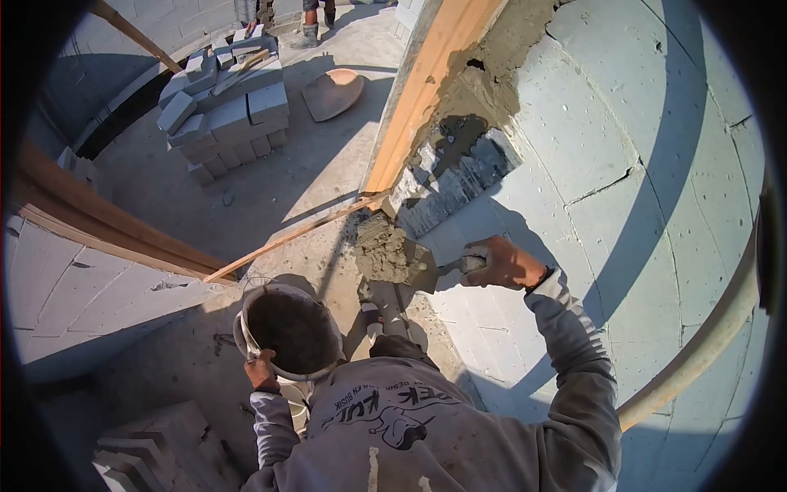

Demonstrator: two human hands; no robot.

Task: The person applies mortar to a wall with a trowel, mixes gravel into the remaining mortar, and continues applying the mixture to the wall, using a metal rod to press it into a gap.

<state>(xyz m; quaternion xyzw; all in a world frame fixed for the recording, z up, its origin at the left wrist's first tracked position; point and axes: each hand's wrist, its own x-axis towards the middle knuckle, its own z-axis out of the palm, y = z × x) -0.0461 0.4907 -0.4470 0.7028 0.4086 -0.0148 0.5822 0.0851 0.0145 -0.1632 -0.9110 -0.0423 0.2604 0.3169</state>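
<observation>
My right hand [494, 264] is closed round the handle of a trowel [420, 269], whose blade bears a heap of wet grey mortar [382, 246]. The trowel is beside the foot of the wooden door frame and the block wall. On the left side, my left hand [261, 371] grips the rim of a bucket [336, 348] with dark mortar inside. Above the trowel, wet mortar [459, 135] lies in a rough gap between the wooden frame [433, 82] and the wall blocks.
A light block wall [607, 164] fills the right side. Stacked blocks [229, 123] and a shallow pan [334, 93] are at the upper left. A thin wooden strip [287, 238] crosses the doorway floor. Another person's boots [307, 36] show at the top. More blocks [164, 447] lie lower left.
</observation>
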